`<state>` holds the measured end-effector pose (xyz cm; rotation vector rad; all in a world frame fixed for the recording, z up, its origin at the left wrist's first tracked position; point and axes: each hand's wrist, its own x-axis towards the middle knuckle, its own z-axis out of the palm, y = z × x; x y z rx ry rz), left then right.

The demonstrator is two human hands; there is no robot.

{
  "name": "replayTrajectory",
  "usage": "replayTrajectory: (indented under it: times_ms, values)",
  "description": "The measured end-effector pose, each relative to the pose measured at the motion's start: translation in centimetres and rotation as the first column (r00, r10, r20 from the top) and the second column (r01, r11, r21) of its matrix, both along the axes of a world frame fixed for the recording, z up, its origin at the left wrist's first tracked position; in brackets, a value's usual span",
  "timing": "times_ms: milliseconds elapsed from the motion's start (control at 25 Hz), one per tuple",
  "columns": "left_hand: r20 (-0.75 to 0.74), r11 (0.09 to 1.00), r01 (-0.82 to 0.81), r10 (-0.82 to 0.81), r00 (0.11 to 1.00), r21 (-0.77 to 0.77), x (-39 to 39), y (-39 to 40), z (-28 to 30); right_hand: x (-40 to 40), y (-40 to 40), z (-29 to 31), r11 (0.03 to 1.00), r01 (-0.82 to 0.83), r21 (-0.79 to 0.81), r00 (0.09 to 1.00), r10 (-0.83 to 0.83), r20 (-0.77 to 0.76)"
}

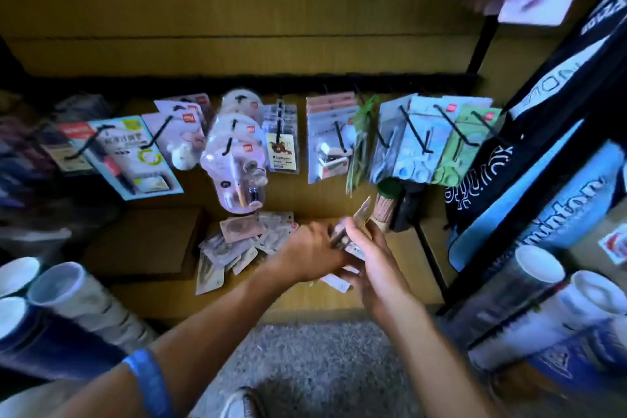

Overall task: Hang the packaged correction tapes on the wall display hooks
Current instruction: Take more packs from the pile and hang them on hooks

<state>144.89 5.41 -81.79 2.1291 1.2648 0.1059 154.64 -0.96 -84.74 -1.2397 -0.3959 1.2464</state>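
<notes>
Plastic-wrapped correction tape packet (356, 219) pinched in right hand (375, 249); left hand (312, 249) grips more packets, blurred.

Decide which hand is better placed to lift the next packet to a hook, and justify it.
Probably the right hand: it already grips a flat carded packet tilted up towards the black wire hooks. The left hand reaches over the loose pile of packets.

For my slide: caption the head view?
Both hands gather packets from a loose pile below the display hooks.
</notes>
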Motion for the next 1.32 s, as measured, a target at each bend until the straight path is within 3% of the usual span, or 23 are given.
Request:
replayTrajectory:
  times_ms: [40,120,200,280,360,480,560,680,800,1080,1200,1320]
  values:
    - [0.185,0.994,-0.061,0.078,0.98,-0.094,-0.9,-0.3,1.8,-0.6,0.0,1.4,0.998,-0.016,0.057,1.0,0.017,-0.014]
    - [0.475,0.973,-0.016,0.127,0.871,-0.232,-3.0,-1.5,4.8,-2.1,-0.3,4.3,0.987,-0.055,0.154,0.998,0.059,-0.02]
    - [0.614,0.949,0.098,0.112,0.781,-0.298,-4.9,-2.5,6.3,-2.9,-0.8,6.7,0.985,-0.066,0.158,0.997,0.07,-0.024]
    - [0.696,0.922,0.112,0.195,0.691,-0.371,-6.2,-2.7,7.7,-2.7,-1.2,8.5,0.996,-0.072,0.061,0.996,0.075,-0.039]
    - [0.722,0.915,0.049,0.283,0.631,-0.402,-6.6,-2.5,8.5,-2.1,-1.2,9.6,0.996,-0.085,0.021,0.994,0.086,-0.069]
    - [0.715,0.881,0.065,0.334,0.615,-0.468,-6.3,-2.1,8.7,-1.0,-0.9,10.3,0.996,-0.065,0.065,0.991,0.071,-0.109]
    - [0.737,0.873,0.057,0.371,0.565,-0.484,-6.2,-2.5,9.4,-0.8,-0.6,10.5,0.992,-0.068,0.107,0.994,0.076,-0.074]
    - [0.719,0.851,-0.09,0.489,0.493,-0.517,-6.5,-1.9,10.0,-1.2,-0.3,11.4,0.982,-0.106,0.159,0.994,0.105,0.017]
    - [0.748,0.845,-0.119,0.52,0.412,-0.522,-6.8,-1.5,10.2,-1.0,0.0,12.1,0.983,-0.127,0.136,0.987,0.111,0.115]
    - [0.769,0.825,-0.178,0.565,0.3,-0.537,-6.7,-0.6,9.9,3.3,-0.4,13.1,0.983,0.162,0.082,0.981,-0.169,0.095]
    - [0.764,0.82,-0.177,0.572,0.299,-0.545,-6.3,-0.6,9.8,3.8,-0.7,13.3,0.951,0.275,0.142,0.957,-0.285,0.055]
    - [0.772,0.837,-0.209,0.548,0.324,-0.506,-6.0,-0.8,9.9,4.1,-1.3,13.4,0.938,0.267,0.22,0.96,-0.279,0.025]
